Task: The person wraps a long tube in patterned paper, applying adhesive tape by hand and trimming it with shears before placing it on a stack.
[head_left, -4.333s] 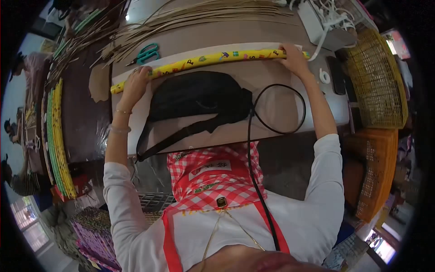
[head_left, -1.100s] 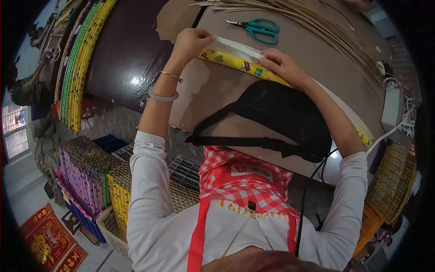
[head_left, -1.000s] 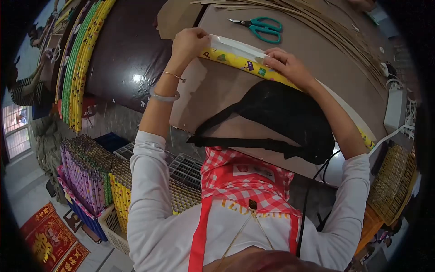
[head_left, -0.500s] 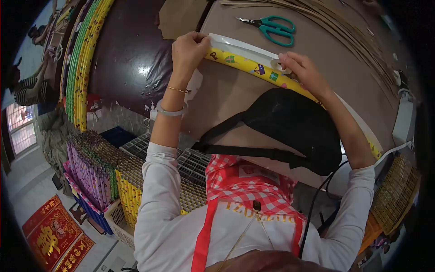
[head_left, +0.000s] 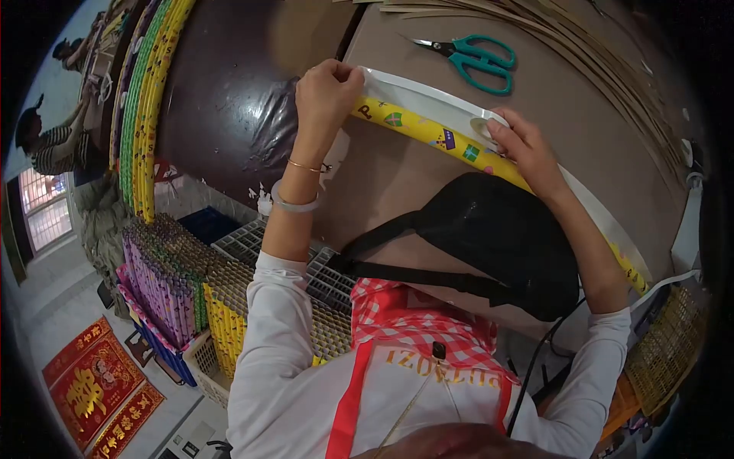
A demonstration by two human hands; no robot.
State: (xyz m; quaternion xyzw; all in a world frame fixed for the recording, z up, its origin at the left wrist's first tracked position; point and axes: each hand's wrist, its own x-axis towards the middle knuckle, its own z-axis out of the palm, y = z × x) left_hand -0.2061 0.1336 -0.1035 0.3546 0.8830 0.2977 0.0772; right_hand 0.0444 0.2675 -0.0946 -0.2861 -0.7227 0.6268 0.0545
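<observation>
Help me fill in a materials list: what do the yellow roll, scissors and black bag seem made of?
Yellow roll: printed paper or plastic film; its smooth, faint sheen leaves it open.
Scissors: teal handles, likely smooth plastic by their even colour; greyish blades, probably metal.
Black bag: likely matte fabric, given its soft shape and flat straps.

Across counter (head_left: 371,183): tube (head_left: 419,131) | at tube's near side: bag (head_left: 505,237) by counter edge | at tube's far side: tape roll (head_left: 480,125) | behind both: scissors (head_left: 457,55) | farther back, toward right: loose strips (head_left: 596,67) | near left: filled crate (head_left: 202,369) | far right: basket (head_left: 669,344)
</observation>
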